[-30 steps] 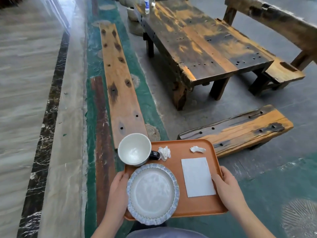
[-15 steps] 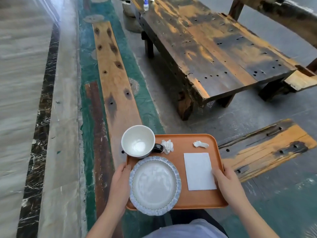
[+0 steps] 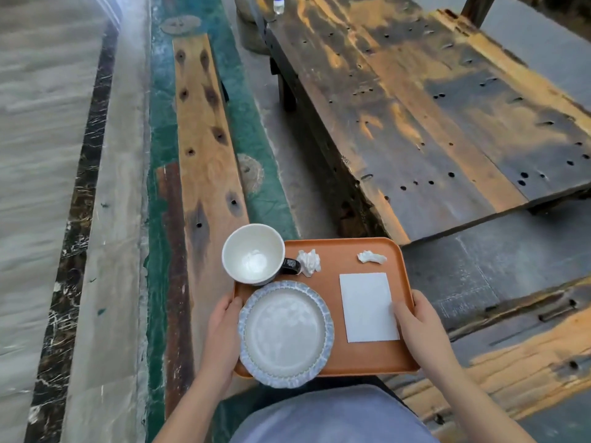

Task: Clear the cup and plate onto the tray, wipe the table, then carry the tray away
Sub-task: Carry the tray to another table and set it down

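Note:
I hold an orange tray (image 3: 343,247) in the air in front of my body. My left hand (image 3: 222,334) grips its left edge and my right hand (image 3: 419,327) grips its right edge, thumb on top. A white cup (image 3: 252,254) with a dark handle stands at the tray's far left corner. A white plate with a blue rim (image 3: 286,334) lies in front of the cup. A flat white napkin (image 3: 367,306) and two crumpled tissues (image 3: 308,262) (image 3: 371,257) also lie on the tray.
A worn dark wooden table (image 3: 431,116) stands ahead on the right, with a small bottle (image 3: 278,3) at its far end. A long wooden bench (image 3: 204,139) runs ahead on the left. Another low bench (image 3: 527,353) is at my right. A marble wall lines the left.
The tray, still in both hands, has come closer to the table's near end. The table and benches have shifted nearer and toward the right in view.

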`<state>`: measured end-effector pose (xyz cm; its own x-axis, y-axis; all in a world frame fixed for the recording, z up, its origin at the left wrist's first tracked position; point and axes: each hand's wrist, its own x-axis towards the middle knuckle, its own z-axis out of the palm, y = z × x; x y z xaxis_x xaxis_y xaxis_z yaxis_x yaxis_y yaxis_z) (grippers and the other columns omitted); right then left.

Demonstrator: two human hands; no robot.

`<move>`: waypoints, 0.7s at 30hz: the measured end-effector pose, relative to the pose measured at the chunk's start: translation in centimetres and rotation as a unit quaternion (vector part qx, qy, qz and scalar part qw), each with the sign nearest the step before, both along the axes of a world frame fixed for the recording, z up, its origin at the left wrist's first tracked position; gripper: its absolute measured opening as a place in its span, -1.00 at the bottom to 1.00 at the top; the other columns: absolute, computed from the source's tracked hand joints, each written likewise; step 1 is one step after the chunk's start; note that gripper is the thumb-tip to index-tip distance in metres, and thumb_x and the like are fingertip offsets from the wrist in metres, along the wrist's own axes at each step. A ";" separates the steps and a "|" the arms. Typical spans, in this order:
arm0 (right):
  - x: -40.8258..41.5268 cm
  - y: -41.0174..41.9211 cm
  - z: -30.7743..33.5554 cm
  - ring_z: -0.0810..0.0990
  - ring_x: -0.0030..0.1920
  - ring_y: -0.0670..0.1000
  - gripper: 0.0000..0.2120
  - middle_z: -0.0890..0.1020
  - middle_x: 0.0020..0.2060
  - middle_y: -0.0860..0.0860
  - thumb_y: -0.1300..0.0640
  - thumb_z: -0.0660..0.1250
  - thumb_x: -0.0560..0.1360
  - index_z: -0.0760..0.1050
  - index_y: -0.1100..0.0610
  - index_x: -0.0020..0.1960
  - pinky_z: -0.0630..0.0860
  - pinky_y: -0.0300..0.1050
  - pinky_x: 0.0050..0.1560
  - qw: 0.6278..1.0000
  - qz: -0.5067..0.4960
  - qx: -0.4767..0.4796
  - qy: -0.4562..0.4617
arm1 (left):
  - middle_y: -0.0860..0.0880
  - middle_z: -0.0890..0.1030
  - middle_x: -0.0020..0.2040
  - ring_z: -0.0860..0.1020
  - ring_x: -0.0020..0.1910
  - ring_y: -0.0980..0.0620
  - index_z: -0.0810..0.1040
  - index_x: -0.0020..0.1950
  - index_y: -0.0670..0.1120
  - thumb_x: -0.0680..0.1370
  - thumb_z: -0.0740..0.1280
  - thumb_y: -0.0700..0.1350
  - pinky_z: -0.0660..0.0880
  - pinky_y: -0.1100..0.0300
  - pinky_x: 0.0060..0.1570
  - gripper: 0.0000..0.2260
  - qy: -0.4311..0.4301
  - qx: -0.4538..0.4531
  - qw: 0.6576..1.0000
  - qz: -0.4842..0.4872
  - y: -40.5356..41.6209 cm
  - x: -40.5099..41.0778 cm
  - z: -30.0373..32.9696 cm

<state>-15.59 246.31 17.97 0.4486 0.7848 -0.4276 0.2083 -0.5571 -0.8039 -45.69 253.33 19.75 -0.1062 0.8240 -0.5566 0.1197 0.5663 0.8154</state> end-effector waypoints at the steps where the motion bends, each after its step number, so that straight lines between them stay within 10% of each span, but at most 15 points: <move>1: 0.9 2.2 0.2 0.56 -0.29 -0.21 -0.91 0.61 -0.28 -0.22 -0.04 0.21 0.53 0.47 -0.08 -0.08 0.39 -0.11 -0.29 1.000 0.005 0.000 -0.006 | 0.02 0.72 -0.20 0.68 -0.27 0.13 0.64 -0.15 0.05 0.71 0.22 0.00 0.57 0.29 -0.36 -0.71 0.001 0.001 1.000 0.000 1.9 0.8 -0.2; 21: 8.5 37.9 -0.5 0.63 -0.14 0.02 -0.79 0.64 -0.16 -0.02 -0.06 0.14 0.65 0.49 -0.01 -0.04 0.55 -0.07 -0.21 0.996 -0.087 -0.001 -0.023 | -0.01 0.69 -0.26 0.66 -0.32 0.09 0.62 -0.12 -0.03 0.70 0.24 -0.05 0.53 0.15 -0.35 -0.75 -0.002 -0.013 0.999 -0.044 40.8 9.9 -2.0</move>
